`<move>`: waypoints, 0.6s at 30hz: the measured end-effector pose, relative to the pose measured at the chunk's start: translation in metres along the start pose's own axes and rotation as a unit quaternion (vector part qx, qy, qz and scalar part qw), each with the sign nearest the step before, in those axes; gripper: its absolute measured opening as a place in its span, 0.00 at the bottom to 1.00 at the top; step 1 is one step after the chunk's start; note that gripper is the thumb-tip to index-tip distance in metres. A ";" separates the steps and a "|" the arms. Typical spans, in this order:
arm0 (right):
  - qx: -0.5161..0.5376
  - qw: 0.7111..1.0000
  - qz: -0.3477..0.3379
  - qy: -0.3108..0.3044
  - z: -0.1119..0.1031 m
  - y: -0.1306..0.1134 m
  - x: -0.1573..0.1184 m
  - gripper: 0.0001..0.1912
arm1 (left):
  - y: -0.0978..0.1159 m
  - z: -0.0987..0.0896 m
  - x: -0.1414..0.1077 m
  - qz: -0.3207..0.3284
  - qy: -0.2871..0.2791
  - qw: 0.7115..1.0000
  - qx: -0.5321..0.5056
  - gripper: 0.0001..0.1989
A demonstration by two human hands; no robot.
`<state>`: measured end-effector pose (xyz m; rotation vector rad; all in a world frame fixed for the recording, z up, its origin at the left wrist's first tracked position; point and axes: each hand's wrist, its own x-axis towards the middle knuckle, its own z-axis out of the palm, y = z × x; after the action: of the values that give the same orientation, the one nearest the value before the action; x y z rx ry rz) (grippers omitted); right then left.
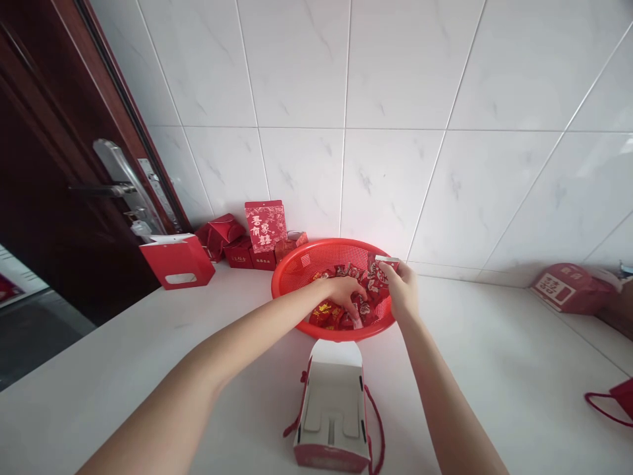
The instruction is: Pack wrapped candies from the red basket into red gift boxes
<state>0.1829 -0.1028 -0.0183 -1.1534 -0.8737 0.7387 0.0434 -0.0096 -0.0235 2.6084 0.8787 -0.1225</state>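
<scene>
My left hand (346,293) reaches into a red plastic colander basket (287,267). Its fingers are apart and curve down onto small red wrapped packets (324,315), some with gold print. A pale pink piece shows at its fingertips, too small to name. At the basket's right rim, my right hand (404,289) pinches a red printed packet (380,272) with a whitish top edge. In front of the basket, close to me, stands a white-lined red gift box (336,389), its top open and a rope handle (378,422) hanging on its right side.
Along the tiled wall stand small red boxes (240,254) and an upright red box with white characters (266,225). A red box with a cut-out window (182,264) is left of them, beside a dark door (59,132). Another red box (564,287) sits far right.
</scene>
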 end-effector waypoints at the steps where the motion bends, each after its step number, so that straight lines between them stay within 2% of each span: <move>1: -0.001 1.000 0.000 0.000 0.000 0.000 0.000 0.12 | 0.000 0.000 0.000 -0.015 0.004 1.000 0.008 0.24; 5: 0.000 1.000 -0.001 0.002 0.000 0.000 0.001 0.12 | -0.002 -0.011 -0.005 -0.061 0.047 0.997 -0.004 0.24; 7: 0.001 1.000 0.000 0.002 0.001 0.000 0.001 0.12 | 0.000 -0.018 -0.009 -0.065 0.022 0.997 -0.040 0.19; 9: 0.001 1.000 0.001 0.000 0.001 0.000 0.001 0.12 | 0.004 -0.022 -0.012 -0.065 -0.056 0.992 -0.090 0.12; 10: 0.000 1.000 0.001 0.000 0.001 0.000 0.001 0.12 | 0.007 -0.022 -0.013 -0.067 -0.113 0.984 -0.116 0.10; 12: -0.002 1.000 -0.001 0.003 0.001 0.001 0.001 0.12 | 0.013 -0.021 -0.015 -0.082 -0.241 0.953 -0.163 0.08; 14: -0.004 1.000 -0.001 0.004 0.001 0.002 0.002 0.12 | 0.017 -0.019 -0.017 -0.106 -0.340 0.914 -0.192 0.07; 16: -0.006 1.000 -0.002 0.004 0.001 0.002 0.002 0.12 | 0.018 -0.015 -0.018 -0.131 -0.387 0.889 -0.206 0.09; 18: -0.007 1.000 -0.003 0.004 0.001 0.002 0.002 0.12 | 0.015 -0.012 -0.018 -0.148 -0.379 0.890 -0.207 0.10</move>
<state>0.1830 -0.1005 -0.0200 -1.1648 -0.8769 0.7235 0.0378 -0.0261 -0.0040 1.7690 0.8619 -0.8676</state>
